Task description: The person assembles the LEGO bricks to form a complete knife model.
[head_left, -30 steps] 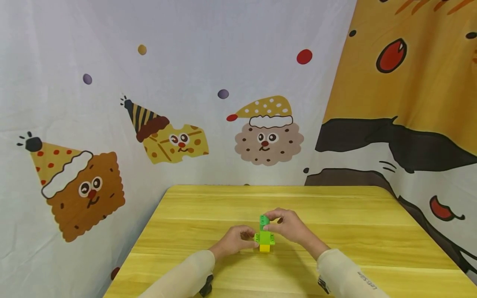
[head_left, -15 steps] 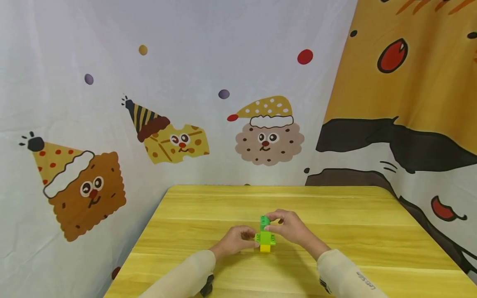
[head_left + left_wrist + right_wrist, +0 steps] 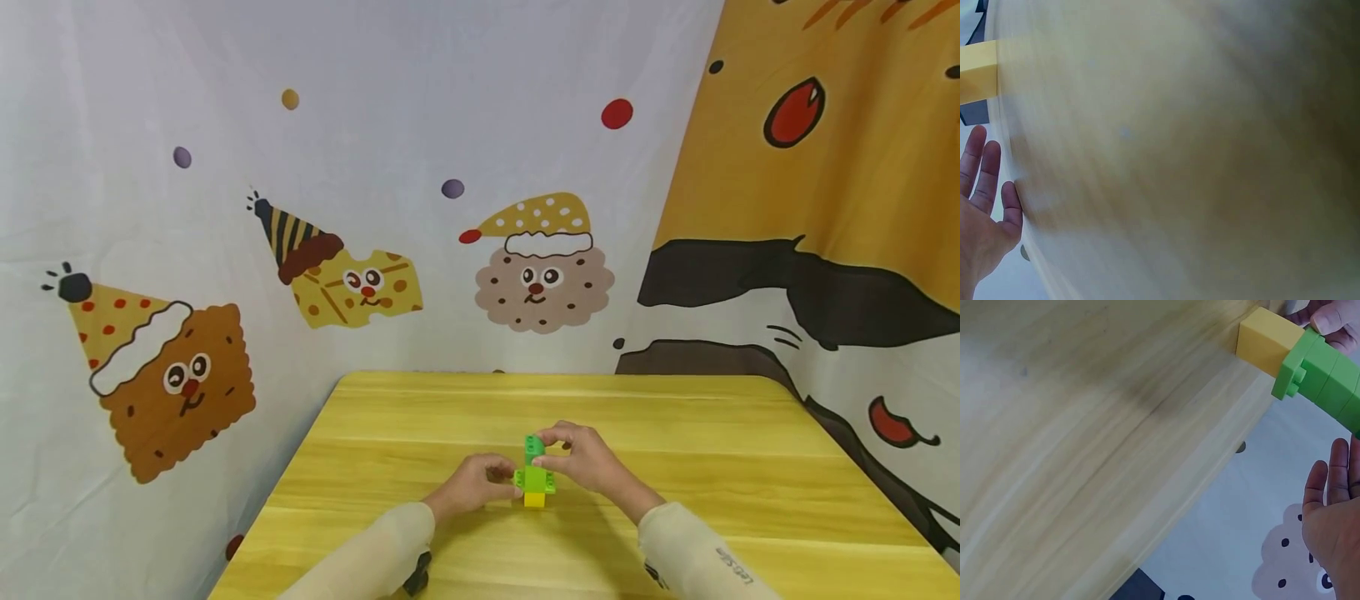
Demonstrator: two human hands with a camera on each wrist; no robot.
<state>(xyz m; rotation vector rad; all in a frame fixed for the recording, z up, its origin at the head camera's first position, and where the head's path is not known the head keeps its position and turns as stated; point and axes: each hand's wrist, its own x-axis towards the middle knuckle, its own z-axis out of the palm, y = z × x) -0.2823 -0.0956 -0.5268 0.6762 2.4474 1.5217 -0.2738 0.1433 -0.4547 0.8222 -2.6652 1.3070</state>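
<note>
A small stack of toy building bricks stands upright on the wooden table. At its base is a yellow brick (image 3: 534, 500), also visible in the right wrist view as a yellow brick (image 3: 1269, 340). Above it lies a light green studded plate (image 3: 1294, 365) sticking out on both sides, then green bricks (image 3: 535, 450) in a narrow column. My left hand (image 3: 476, 482) pinches the plate's left end between thumb and finger. With thumb and fingertips, my right hand (image 3: 587, 457) holds the top green brick from the right; its other fingers (image 3: 1338, 472) extend loosely in the right wrist view.
The wooden table (image 3: 420, 408) reaches back to a white cloth (image 3: 405, 125) printed with cartoon biscuits and cheese. A yellow and black print (image 3: 825, 183) covers the right side. Something small and dark (image 3: 417, 575) sits beneath the left sleeve.
</note>
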